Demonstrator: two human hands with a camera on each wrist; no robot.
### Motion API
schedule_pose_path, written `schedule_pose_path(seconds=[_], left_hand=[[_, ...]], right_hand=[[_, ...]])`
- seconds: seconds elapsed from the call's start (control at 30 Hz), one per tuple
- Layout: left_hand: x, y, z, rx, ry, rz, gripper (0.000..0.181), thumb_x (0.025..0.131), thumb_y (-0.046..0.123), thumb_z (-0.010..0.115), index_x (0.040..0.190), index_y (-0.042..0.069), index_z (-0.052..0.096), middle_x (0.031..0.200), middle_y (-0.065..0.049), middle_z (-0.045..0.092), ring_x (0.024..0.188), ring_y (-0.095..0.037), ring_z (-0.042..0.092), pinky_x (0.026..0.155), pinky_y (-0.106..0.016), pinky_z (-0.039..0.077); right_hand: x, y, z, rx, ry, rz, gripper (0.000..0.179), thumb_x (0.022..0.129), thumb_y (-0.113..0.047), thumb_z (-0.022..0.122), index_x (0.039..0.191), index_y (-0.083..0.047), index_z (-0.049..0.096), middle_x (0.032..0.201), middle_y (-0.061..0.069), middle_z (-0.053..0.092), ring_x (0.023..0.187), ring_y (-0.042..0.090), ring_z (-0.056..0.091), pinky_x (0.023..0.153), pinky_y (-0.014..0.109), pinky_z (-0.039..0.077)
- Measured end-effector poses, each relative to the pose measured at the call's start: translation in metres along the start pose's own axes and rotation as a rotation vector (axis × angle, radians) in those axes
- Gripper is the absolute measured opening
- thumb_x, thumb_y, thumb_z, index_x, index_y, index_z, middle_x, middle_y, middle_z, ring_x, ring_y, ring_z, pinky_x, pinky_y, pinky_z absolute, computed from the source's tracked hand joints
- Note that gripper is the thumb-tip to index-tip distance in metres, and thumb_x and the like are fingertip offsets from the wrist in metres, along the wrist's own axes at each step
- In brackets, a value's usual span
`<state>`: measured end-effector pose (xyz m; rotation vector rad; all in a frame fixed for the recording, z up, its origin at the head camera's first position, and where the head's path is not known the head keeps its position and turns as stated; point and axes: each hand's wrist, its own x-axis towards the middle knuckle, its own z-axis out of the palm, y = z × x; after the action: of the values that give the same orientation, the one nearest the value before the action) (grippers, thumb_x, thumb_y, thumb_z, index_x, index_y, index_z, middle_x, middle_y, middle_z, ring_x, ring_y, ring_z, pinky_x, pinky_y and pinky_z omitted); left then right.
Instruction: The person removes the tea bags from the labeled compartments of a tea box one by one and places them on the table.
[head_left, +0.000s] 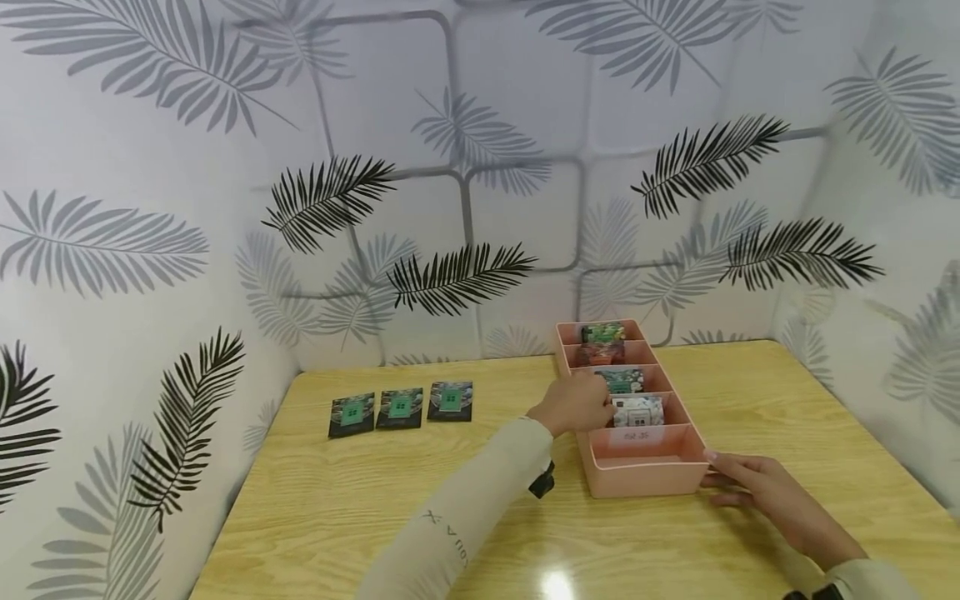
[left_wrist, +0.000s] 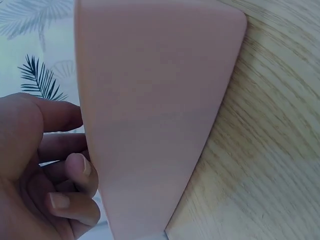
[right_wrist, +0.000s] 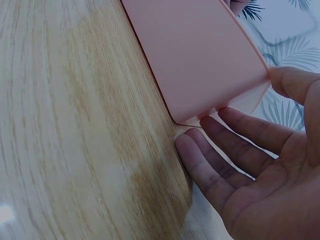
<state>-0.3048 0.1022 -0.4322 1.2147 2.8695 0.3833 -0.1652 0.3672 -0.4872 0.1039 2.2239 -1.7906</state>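
Observation:
A long pink divided box (head_left: pixel 645 480) stands on the table, one end toward me. My left hand (head_left: pixel 576 403) reaches over its left wall, fingers curled, and pinches the left edge of a white packet (head_left: pixel 637 412) in the second compartment from the front. In the left wrist view the box wall (left_wrist: pixel 150 115) hides the foremost fingertips of the left hand (left_wrist: pixel 45 170). My right hand (head_left: pixel 772 492) touches the box's front right corner. In the right wrist view the right hand's thumb (right_wrist: pixel 295 84) is at the rim and its extended fingers lie along the side.
Three dark packets with green labels (head_left: pixel 400 408) lie in a row on the left of the wooden table (head_left: pixel 337 517). Other packets stand in the box's rear compartments, a dark green one (head_left: pixel 624 381) just behind the white one. A leaf-patterned wall covering (head_left: pixel 517 217) rises behind the table.

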Motion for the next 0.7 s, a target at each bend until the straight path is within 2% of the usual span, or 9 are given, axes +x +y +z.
schedule_pose_path(seconds=[0.07, 0.2, 0.33, 0.43, 0.5, 0.6, 0.7], left_hand=[[0.001, 0.0, 0.0, 0.007, 0.001, -0.001, 0.051, 0.095, 0.027, 0.056, 0.047, 0.02, 0.041, 0.044, 0.007, 0.026, 0.04, -0.007, 0.023, 0.037, -0.022, 0.02], [0.004, 0.0, 0.002, -0.037, -0.001, -0.005, 0.048, 0.096, 0.028, 0.055, 0.05, 0.017, 0.049, 0.045, 0.006, 0.032, 0.04, -0.007, 0.026, 0.039, -0.022, 0.023], [0.006, 0.003, 0.003, -0.118, 0.021, 0.004, 0.026, 0.095, 0.03, 0.058, 0.074, 0.02, 0.069, 0.062, 0.014, 0.054, 0.053, 0.002, 0.044, 0.052, -0.017, 0.038], [0.007, 0.005, 0.004, -0.178, 0.054, 0.027, 0.011, 0.093, 0.031, 0.062, 0.091, 0.024, 0.071, 0.077, 0.019, 0.061, 0.06, 0.006, 0.053, 0.065, -0.015, 0.043], [0.007, 0.007, 0.004, -0.214, 0.074, 0.046, 0.009, 0.093, 0.03, 0.063, 0.089, 0.024, 0.069, 0.075, 0.018, 0.062, 0.057, 0.005, 0.054, 0.065, -0.013, 0.043], [0.007, 0.01, 0.005, -0.266, 0.097, 0.061, 0.01, 0.091, 0.028, 0.066, 0.083, 0.023, 0.065, 0.07, 0.018, 0.06, 0.048, 0.004, 0.053, 0.059, -0.012, 0.043], [0.007, 0.013, 0.006, -0.297, 0.094, 0.054, 0.012, 0.09, 0.026, 0.068, 0.081, 0.023, 0.061, 0.07, 0.017, 0.058, 0.044, 0.004, 0.053, 0.054, -0.012, 0.044]], right_hand=[[0.001, 0.001, 0.001, 0.01, 0.002, 0.004, 0.072, 0.099, -0.043, 0.048, 0.136, 0.017, 0.037, 0.123, 0.019, 0.059, 0.107, 0.023, 0.062, 0.088, 0.04, 0.05], [0.002, 0.003, 0.002, 0.023, -0.007, 0.003, 0.07, 0.099, -0.043, 0.048, 0.136, 0.017, 0.038, 0.122, 0.018, 0.06, 0.107, 0.023, 0.063, 0.088, 0.04, 0.05], [0.002, 0.005, 0.003, 0.033, -0.03, -0.015, 0.068, 0.1, -0.041, 0.047, 0.135, 0.017, 0.039, 0.121, 0.018, 0.061, 0.107, 0.022, 0.063, 0.088, 0.041, 0.05], [0.002, 0.005, 0.004, 0.042, -0.035, -0.013, 0.067, 0.1, -0.041, 0.047, 0.134, 0.016, 0.041, 0.121, 0.016, 0.062, 0.106, 0.02, 0.063, 0.088, 0.041, 0.05], [0.001, 0.006, 0.004, 0.042, -0.042, -0.021, 0.067, 0.1, -0.04, 0.046, 0.134, 0.017, 0.04, 0.121, 0.017, 0.062, 0.106, 0.02, 0.063, 0.089, 0.041, 0.049], [0.001, 0.006, 0.003, 0.042, -0.031, -0.018, 0.067, 0.1, -0.041, 0.046, 0.135, 0.017, 0.04, 0.122, 0.017, 0.061, 0.105, 0.019, 0.064, 0.088, 0.042, 0.049], [0.001, 0.006, 0.002, 0.039, -0.024, -0.017, 0.068, 0.1, -0.041, 0.047, 0.135, 0.017, 0.039, 0.122, 0.017, 0.061, 0.105, 0.019, 0.063, 0.089, 0.042, 0.049]])
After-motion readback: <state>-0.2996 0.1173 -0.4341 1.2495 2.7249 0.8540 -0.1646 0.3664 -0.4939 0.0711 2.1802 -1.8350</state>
